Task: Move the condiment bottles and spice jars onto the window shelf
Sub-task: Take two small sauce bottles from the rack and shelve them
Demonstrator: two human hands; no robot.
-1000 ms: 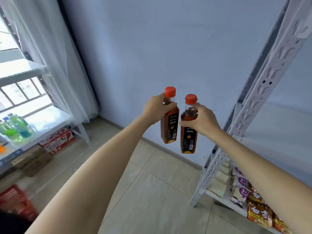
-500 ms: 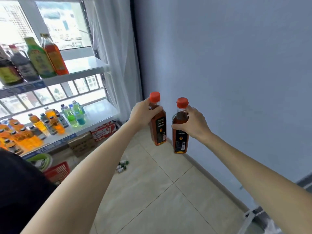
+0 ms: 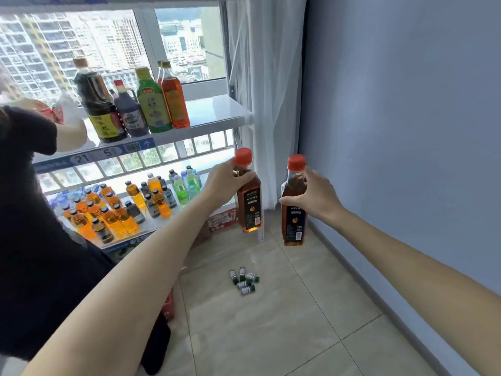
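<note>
Each hand grips a red-capped bottle by its shoulder, left hand (image 3: 226, 183) on one bottle (image 3: 248, 195), right hand (image 3: 318, 195) on the other bottle (image 3: 294, 207), both upright in mid-air and seemingly bound for the bare end of the window shelf (image 3: 217, 111).

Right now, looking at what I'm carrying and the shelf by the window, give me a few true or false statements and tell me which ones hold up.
1. Each hand holds a red-capped bottle. True: the left hand grips the left bottle and the right hand grips the right bottle, both near the neck.
2. Both bottles already stand on the window shelf. False: they hang in the air, short of the window shelf.
3. The shelf's right end is bare. True: the tall bottles stand on its left part.
4. The small vials sit on the lower shelf. False: they lie on the floor tiles.
5. The two carried bottles have green caps. False: both caps are red.
</note>
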